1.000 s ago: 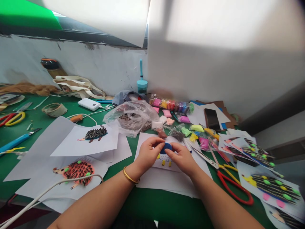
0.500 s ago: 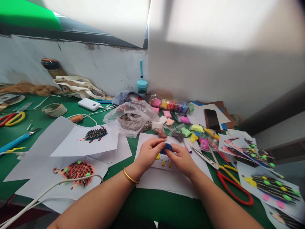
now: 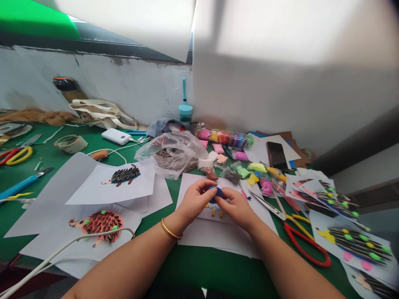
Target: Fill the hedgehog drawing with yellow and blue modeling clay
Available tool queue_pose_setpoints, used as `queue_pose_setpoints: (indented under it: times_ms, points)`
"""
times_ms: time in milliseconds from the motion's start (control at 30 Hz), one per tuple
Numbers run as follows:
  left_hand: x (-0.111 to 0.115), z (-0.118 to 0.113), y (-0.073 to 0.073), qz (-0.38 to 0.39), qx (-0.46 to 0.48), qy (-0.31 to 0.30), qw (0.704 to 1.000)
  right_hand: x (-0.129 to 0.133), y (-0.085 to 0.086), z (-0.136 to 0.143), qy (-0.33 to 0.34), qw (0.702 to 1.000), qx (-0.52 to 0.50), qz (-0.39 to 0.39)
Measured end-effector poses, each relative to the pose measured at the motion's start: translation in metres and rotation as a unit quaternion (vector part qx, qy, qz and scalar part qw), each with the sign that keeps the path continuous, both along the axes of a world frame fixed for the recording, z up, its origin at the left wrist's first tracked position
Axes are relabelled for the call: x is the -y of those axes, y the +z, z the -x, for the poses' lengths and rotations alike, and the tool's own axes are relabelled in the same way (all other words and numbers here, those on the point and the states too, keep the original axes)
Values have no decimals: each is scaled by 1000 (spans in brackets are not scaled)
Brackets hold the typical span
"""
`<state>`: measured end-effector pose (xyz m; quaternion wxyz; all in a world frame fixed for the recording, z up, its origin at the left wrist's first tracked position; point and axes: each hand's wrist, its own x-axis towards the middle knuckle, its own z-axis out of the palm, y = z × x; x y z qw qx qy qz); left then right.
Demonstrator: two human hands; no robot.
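A flattened piece of blue clay (image 3: 215, 192) is pinched between my two hands, above the middle sheet. My left hand (image 3: 197, 199) grips its left side with thumb and fingers. On its right side, my right hand (image 3: 234, 204) holds it with closed fingers. Beneath the hands lies a white paper (image 3: 215, 232) with a hedgehog drawing (image 3: 217, 209) that has yellow feet; the hands hide part of it. Behind them sit a clear plastic bag of striped seeds (image 3: 174, 155) and several small clay packets (image 3: 241, 156).
Red-and-yellow-handled scissors (image 3: 299, 232) lie at the right beside finished hedgehog pictures (image 3: 352, 241). More hedgehog pictures (image 3: 101, 224) and a white cable (image 3: 71, 241) are at the left. A phone (image 3: 277, 155) rests at the back right, a power bank (image 3: 116, 136) at the back left.
The blue clay has shifted slightly left and tilted between my fingers. My left thumb now covers more of it. Both arms stay nearly in place.
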<state>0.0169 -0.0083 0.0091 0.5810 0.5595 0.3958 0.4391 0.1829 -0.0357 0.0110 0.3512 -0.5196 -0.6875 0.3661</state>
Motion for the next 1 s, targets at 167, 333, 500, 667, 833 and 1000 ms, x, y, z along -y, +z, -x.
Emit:
queue_pose_setpoints:
  times_ms: [167, 333, 500, 667, 833, 1000]
  points:
    - [-1, 0, -4, 20, 2, 23, 1000, 1, 0, -1, -7, 1000, 21, -2]
    - [-2, 0, -2, 26, 40, 26, 999, 0, -2, -2, -5, 1000, 4, -10]
    - [-3, 1, -1, -1, -12, 21, 1000, 0, -2, -2, -3, 999, 33, -19]
    - [-5, 2, -4, 23, 8, 50, 998, 1, -1, -2, -8, 1000, -5, -4]
    - [-5, 2, -1, -40, -30, 24, 998, 0, 1, -2, -26, 1000, 7, -10]
    - [-5, 2, -4, -21, -45, 41, 998, 0, 1, -2, -17, 1000, 9, -15]
